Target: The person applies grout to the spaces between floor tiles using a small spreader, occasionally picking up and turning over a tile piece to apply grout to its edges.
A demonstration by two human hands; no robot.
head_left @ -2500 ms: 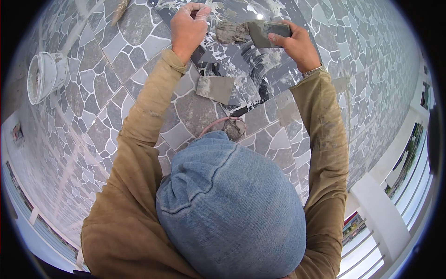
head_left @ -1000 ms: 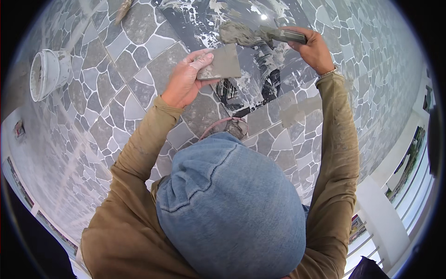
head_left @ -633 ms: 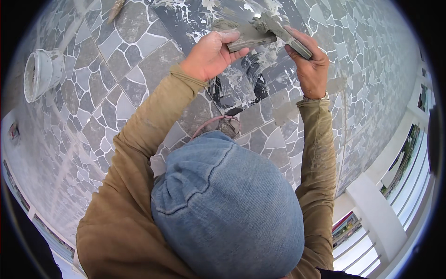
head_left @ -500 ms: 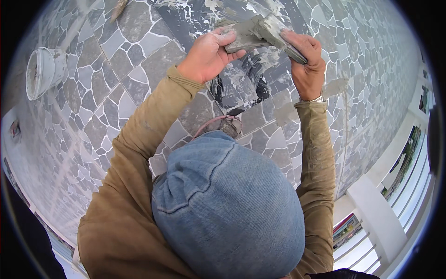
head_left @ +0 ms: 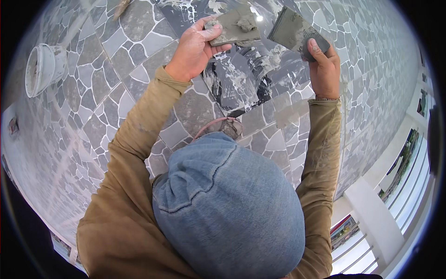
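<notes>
My left hand holds a flat grey stone piece with a lump of wet mortar on its upper face. My right hand grips a mortar-smeared trowel, its blade tilted just right of the stone piece and a little apart from it. Both are raised over a bare dark patch of floor streaked with mortar, ringed by laid grey stone paving. My blue cap and tan sleeves fill the lower middle of the view.
A white bucket stands on the paving at the far left. A white railing and post run along the lower right edge. A small tool or scrap lies at the top left.
My left hand picked the stone piece off the floor and raised it to the trowel. The trowel spread mortar on it and now sits slightly apart to the right.
</notes>
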